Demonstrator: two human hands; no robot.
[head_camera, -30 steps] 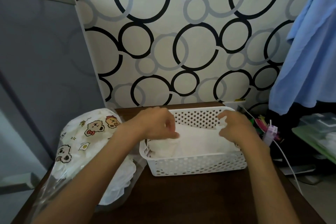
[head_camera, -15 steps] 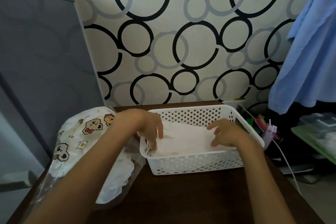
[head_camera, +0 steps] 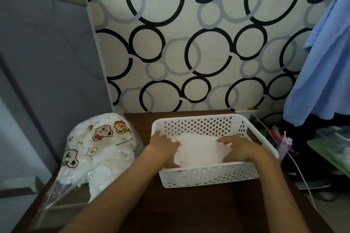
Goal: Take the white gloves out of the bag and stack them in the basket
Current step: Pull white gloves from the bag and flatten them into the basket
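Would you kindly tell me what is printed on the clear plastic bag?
Cartoon bears on the clear plastic bag, in the head view.

Circle-patterned wall [head_camera: 189, 43] behind dark wooden table [head_camera: 189, 210], grey panel [head_camera: 47, 62] left.

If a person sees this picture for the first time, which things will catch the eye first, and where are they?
First, both hands, the left hand and the right hand, rest on a pile of white gloves inside the white basket at the middle of the dark table. To the left lies a clear bag with cartoon bears, full of more gloves. Behind, the wall shows bold black and grey circles.
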